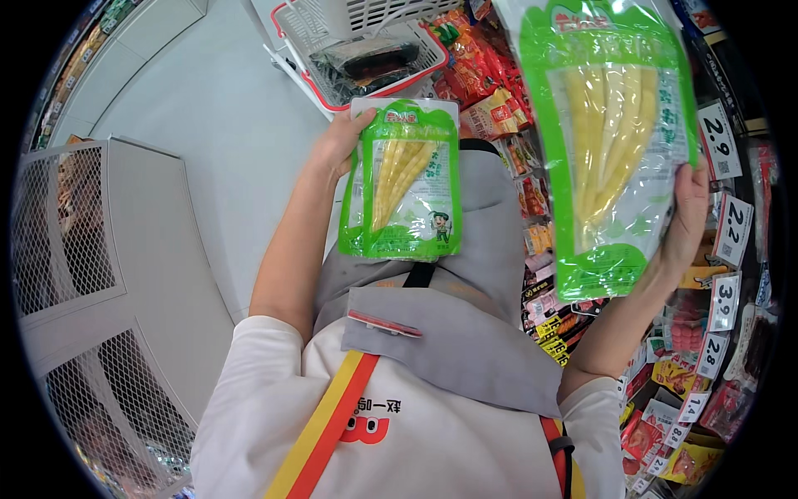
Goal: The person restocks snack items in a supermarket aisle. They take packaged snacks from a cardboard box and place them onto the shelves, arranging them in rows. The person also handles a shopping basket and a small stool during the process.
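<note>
My left hand (341, 140), with its thumb over the upper corner, grips a green and clear plastic food pouch (405, 181) above my lap. Long yellow pieces show through its window. At the right, my right hand (689, 206) holds a second pouch (611, 150) of the same kind by its side edge. That pouch is raised nearer the camera and looks larger. The two pouches are apart. Beyond them stands a white shopping basket (374, 93) with a red rim, holding dark packaged goods (374, 59).
On the right, shelves hold many snack packets (692, 465) behind white price tags (726, 296). Red snack bags (471, 68) lie beside the basket. A white cabinet with mesh panels (68, 231) stands at the left on the pale floor (206, 125).
</note>
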Demonstrator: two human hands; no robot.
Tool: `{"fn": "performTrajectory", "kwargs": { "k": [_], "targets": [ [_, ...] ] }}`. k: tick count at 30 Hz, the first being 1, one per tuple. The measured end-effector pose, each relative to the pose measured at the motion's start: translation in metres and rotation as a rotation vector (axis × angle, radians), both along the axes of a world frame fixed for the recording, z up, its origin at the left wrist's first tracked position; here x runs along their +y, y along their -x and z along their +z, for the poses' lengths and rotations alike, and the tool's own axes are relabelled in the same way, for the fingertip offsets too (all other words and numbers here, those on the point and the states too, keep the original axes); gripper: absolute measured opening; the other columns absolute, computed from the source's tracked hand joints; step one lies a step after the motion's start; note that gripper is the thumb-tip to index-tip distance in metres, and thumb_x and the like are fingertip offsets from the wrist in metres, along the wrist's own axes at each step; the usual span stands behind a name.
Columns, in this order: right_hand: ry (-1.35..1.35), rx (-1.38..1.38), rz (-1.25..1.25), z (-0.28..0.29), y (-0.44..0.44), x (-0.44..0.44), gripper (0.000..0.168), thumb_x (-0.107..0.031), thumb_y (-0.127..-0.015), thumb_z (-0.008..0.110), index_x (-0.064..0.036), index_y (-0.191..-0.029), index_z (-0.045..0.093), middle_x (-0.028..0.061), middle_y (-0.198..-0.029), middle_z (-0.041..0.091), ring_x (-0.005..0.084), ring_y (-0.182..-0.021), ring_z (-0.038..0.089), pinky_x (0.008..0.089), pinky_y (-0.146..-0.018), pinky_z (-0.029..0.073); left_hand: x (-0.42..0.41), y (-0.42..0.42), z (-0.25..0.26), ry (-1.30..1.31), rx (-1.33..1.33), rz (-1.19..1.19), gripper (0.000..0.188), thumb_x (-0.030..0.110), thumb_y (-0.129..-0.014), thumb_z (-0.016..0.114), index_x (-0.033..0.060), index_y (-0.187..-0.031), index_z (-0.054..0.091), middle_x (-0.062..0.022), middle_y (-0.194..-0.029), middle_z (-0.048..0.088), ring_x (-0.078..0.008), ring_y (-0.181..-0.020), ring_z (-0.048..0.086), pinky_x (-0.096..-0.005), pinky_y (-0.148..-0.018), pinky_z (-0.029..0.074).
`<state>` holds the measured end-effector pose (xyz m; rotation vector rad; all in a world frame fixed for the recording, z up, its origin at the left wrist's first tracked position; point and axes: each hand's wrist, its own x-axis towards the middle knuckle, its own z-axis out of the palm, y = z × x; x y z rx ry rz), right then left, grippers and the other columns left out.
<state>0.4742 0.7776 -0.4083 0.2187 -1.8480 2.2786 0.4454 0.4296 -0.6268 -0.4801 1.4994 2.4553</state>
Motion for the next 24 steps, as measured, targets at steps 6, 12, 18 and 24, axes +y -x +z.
{"fn": "performTrajectory", "kwargs": {
  "k": [6,12,18,24],
  "targets": [
    [0.023,-0.597,0.265,-0.166,-0.022,-0.090,0.011,-0.004,-0.086,0.057,-0.003,-0.096,0.053,0.0055,-0.089,0.063,0.0111,-0.077,0.060,0.0254,-0.071,0.048,0.000,0.001,-0.008,-0.102,-0.053,0.014,0.029,0.021,-0.093,0.047,-0.0028,-0.109,0.054,-0.0126,-0.096,0.062,-0.0167,-0.079,0.063,-0.0321,-0.070,0.054],
    [-0.032,-0.817,0.272,-0.224,-0.045,-0.117,0.007,-0.001,-0.089,0.050,0.000,-0.096,0.048,0.0119,-0.085,0.063,0.0145,-0.072,0.061,0.0253,-0.065,0.049,-0.005,-0.006,-0.016,-0.353,-0.077,0.152,0.034,0.027,-0.092,0.051,-0.0023,-0.108,0.055,-0.0100,-0.096,0.063,-0.0179,-0.080,0.062,-0.0313,-0.074,0.051],
    [-0.856,-0.656,0.411,-0.187,-0.026,-0.114,0.013,-0.006,-0.088,0.053,0.002,-0.100,0.054,0.0144,-0.082,0.063,0.0210,-0.067,0.061,0.0333,-0.064,0.049,0.004,-0.011,0.004,0.203,0.108,0.048,0.026,0.010,-0.082,0.063,-0.0027,-0.104,0.059,-0.0097,-0.095,0.065,-0.0149,-0.083,0.060,-0.0286,-0.075,0.048],
    [-1.278,0.573,-0.055,-0.140,0.046,-0.123,0.027,-0.011,-0.075,0.066,-0.006,-0.101,0.061,0.0091,-0.094,0.061,0.0260,-0.091,0.056,0.0376,-0.077,0.044,0.011,-0.017,0.028,0.255,0.133,0.033,0.024,0.006,-0.082,0.062,-0.0042,-0.103,0.059,-0.0089,-0.095,0.065,-0.0139,-0.084,0.060,-0.0280,-0.075,0.048]
  ]
}}
